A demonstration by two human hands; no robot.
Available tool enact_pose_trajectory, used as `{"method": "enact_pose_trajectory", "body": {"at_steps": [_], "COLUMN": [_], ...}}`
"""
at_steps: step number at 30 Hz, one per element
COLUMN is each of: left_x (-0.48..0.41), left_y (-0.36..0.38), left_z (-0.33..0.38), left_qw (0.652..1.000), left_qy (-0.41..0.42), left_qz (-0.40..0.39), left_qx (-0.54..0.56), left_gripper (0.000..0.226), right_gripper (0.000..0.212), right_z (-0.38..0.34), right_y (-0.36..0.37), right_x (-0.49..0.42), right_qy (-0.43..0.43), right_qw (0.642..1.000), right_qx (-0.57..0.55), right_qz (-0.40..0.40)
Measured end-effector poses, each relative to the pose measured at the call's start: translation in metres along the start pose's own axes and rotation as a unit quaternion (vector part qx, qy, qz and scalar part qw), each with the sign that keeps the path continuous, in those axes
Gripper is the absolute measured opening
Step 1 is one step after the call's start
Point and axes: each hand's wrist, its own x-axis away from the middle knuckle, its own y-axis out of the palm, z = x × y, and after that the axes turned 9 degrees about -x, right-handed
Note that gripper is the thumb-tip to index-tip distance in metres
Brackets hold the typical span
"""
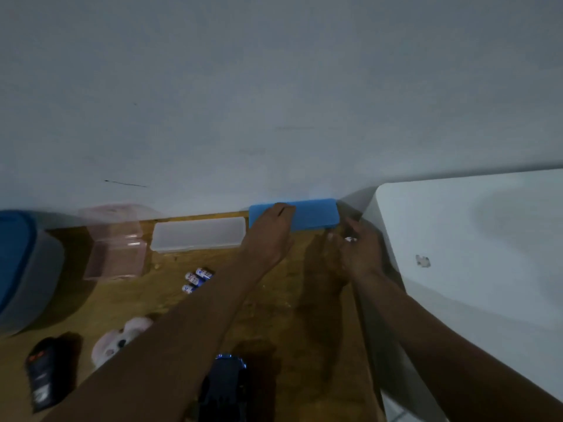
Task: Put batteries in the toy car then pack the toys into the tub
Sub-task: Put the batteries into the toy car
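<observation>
My left hand [271,231] rests on a flat blue case [313,213] lying against the wall at the back of the wooden table [274,300]. My right hand [356,248] hovers beside the case's right end with a small shiny object at its fingers; what it is I cannot tell. A dark toy car [224,388] sits near the front edge under my left forearm. Three batteries [196,278] lie mid-table. A pink plush toy [122,339] and a black remote [41,373] lie front left. The grey tub [27,269] with a blue lid stands far left.
A clear pink box [115,242] and a flat translucent white case [198,233] stand at the back by the wall. A white cabinet [472,254] borders the table on the right.
</observation>
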Motion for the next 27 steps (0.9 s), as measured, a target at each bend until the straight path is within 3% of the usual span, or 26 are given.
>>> {"method": "enact_pose_trajectory", "body": {"at_steps": [14,27], "left_x": [-0.034,-0.042], "left_y": [0.004,-0.004], "left_z": [-0.010,-0.004], "left_qw": [0.974,0.881], "left_qy": [0.101,0.222], "left_qz": [-0.050,-0.045], "left_qx": [-0.198,-0.415], "left_gripper": [0.052,0.045], "right_gripper": [0.026,0.028], "right_z": [0.012,0.009], "right_y": [0.016,0.021], "right_x": [-0.024,-0.026], "right_qy": [-0.025,-0.030], "right_qw": [0.993,0.991], "right_qx": [0.092,0.107], "right_qz": [0.063,0.071]}}
